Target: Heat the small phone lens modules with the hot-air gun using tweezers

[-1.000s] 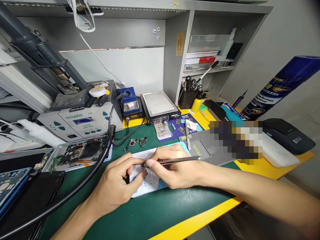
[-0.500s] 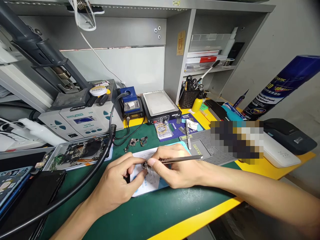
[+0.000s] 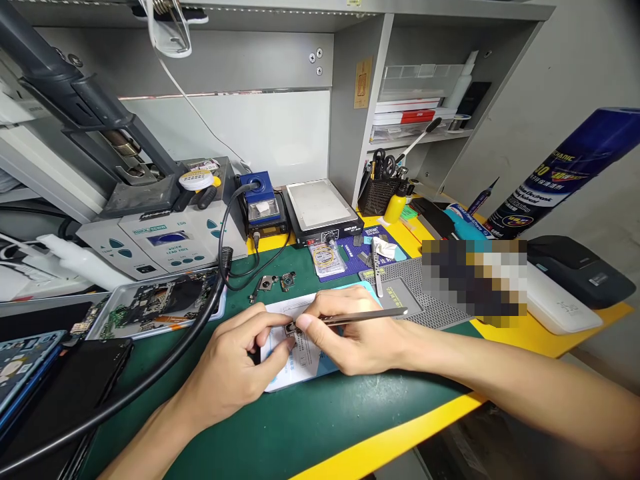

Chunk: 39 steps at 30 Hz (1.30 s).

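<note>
My right hand (image 3: 355,343) is closed around metal tweezers (image 3: 367,315), whose rear end points to the right. Their tips are hidden by my fingers, close to a small dark-and-silver phone part (image 3: 291,328). Thumb and forefinger of my left hand (image 3: 233,357) pinch that part at its left side; it looks like a camera module, though much of it is covered. Both hands rest over a white-and-blue printed pad (image 3: 280,381). Behind the pad, two small camera modules (image 3: 267,284) lie on the green mat (image 3: 370,427).
A thick black cable (image 3: 165,373) runs across the left side, past a tray of circuit boards (image 3: 220,313). Soldering equipment (image 3: 165,247) and a hot plate (image 3: 320,203) stand behind. Other tweezers (image 3: 377,277) lie on a grey perforated mat (image 3: 440,307). A blue spray can (image 3: 565,173) stands right.
</note>
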Each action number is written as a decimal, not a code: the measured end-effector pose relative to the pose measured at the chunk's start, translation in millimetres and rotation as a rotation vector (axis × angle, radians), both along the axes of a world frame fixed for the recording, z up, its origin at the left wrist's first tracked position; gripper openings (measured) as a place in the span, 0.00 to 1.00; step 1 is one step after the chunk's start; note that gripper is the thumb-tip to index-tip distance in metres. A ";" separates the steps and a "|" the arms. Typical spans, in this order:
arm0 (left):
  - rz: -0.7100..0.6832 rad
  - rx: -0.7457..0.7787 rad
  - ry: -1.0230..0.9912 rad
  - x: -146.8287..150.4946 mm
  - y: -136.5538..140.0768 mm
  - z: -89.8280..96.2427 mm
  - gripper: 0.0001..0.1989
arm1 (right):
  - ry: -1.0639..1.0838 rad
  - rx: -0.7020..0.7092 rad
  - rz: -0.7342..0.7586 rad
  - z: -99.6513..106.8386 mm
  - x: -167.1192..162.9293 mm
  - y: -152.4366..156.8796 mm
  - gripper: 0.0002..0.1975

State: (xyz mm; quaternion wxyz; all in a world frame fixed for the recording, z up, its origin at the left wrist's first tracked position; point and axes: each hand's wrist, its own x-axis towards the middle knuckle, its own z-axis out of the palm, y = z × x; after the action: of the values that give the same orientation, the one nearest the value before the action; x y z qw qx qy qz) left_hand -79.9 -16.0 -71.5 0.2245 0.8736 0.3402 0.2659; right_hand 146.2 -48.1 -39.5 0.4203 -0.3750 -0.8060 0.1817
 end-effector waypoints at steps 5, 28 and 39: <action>-0.005 0.003 -0.006 0.7 -0.1 -0.1 0.08 | 0.021 0.024 -0.002 -1.2 0.5 0.1 0.14; 0.008 -0.004 -0.006 2.2 0.8 2.2 0.08 | 0.019 0.027 0.018 -4.7 0.4 0.1 0.15; 0.014 -0.022 0.004 2.4 -0.1 2.5 0.08 | -0.037 0.081 0.027 -4.5 0.5 -0.6 0.15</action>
State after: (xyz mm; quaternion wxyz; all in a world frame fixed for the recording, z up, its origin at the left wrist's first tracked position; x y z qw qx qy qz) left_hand -77.4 -16.0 -68.9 0.2314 0.8694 0.3494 0.2618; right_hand 146.7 -48.6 -44.0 0.4179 -0.3501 -0.8253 0.1475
